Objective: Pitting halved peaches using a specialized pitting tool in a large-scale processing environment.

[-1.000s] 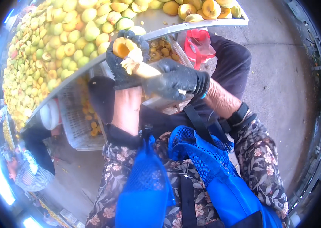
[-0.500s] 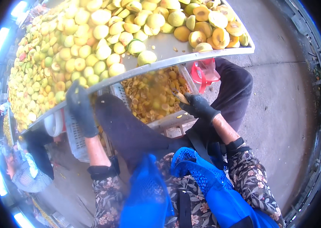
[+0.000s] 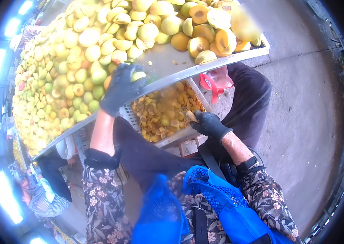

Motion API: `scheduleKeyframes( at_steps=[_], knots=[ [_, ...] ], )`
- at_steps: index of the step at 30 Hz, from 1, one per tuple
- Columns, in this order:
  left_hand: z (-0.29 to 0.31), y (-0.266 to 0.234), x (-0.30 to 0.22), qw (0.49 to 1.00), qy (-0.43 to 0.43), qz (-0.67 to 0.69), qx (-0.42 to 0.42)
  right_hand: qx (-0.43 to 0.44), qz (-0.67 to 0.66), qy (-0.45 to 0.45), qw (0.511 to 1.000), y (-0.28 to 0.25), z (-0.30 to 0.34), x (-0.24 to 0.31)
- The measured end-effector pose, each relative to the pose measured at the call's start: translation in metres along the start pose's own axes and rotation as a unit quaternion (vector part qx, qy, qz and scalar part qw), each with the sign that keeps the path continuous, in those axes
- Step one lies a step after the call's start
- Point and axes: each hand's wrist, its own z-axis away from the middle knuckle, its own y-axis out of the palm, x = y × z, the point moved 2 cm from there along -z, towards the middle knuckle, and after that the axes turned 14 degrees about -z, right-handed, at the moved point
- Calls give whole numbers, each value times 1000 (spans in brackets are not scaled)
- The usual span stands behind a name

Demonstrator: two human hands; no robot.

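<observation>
- Desk [image 3: 164, 61] carries a heap of yellow-green fruit [image 3: 74, 77], whole and cut; hollowed halves [image 3: 197, 45] lie near its right corner
- Crate [image 3: 200, 95], white-edged, sits below the desk, filled with orange-yellow pieces [image 3: 162, 112]
- Red bag [image 3: 217, 83], partly see-through, is just right of the crate, beside the trousered leg [image 3: 250, 101]
- White bucket [image 3: 66, 147] is at lower left, partly under the desk
- Pale rim [image 3: 225, 61] curves along the desk's near side; between the left hand and the halves, grey surface shows with small scraps
- Grey floor [image 3: 298, 101] spreads right of the leg
- Left hand [image 3: 122, 87], black-gloved, reaches over the rim, fingers curled around a pale green fruit [image 3: 138, 76]; how firmly, cannot tell
- Right hand [image 3: 210, 125], also gloved, is closed on a tool [image 3: 192, 117] with a wooden handle, its metal end over the crate
</observation>
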Motion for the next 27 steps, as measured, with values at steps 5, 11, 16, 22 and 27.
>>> scheduleKeyframes(
  at_steps=[5, 11, 16, 22, 27],
  knots=[
    [4, -4, 11, 990, -87, 108, 38, 8, 29, 1, 1000, -1, -4, 7],
    [-4, 1, 10, 985, -106, 109, 84, -21, 40, -8, 999, -2, -2, -7],
    [-9, -2, 15, 924, -230, 251, 173, -29, 36, -34, 998, 2, 4, -12],
    [-11, -4, 7, 968, -210, 81, 114, -28, 62, -20, 997, 7, 10, -6],
    [28, -35, 10, 652, -391, 647, -59, -38, 38, -22, 998, -1, 24, 11]
  ],
)
